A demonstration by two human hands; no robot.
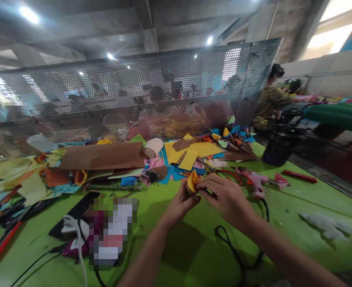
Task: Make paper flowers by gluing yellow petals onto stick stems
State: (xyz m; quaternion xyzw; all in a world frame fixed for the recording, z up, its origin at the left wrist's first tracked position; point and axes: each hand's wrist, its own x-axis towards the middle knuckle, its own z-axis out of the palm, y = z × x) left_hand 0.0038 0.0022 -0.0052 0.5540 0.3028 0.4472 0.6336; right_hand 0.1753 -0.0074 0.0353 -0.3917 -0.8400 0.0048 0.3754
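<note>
Yellow paper piece (193, 180): centre of frame, raised above the green table (152, 217), held between two bare hands. Curled, layered rim faces up; base mostly hidden by the fingers.

Left hand (183, 198): thumb and fingers closed round the lower part. Right hand (220, 193): fingers bunched together, tips at the piece's right edge; whether they pinch it or only touch, cannot tell.

Handling (judged): very light, thin-walled, springy rather than stiff; not slippery. Likely to crease or unroll under a hard squeeze. Best hold is low, at the narrower base, with light pressure; the rim looks the weakest part.

Containers: translucent container (41, 142) at left, behind the paper scraps, apparently on its side; contents not readable. Dark lidded vessel (279, 145), right of centre; walls too dark to show what is inside.

Farther out: scissors (231, 174) with red handles just behind the right hand; pink glue gun (258, 183) right of it. Small cones (226, 133) with coloured tips lie heaped above and right of centre. Brown sheet (101, 155) lies left of centre, beside a pale roll (153, 148).
</note>
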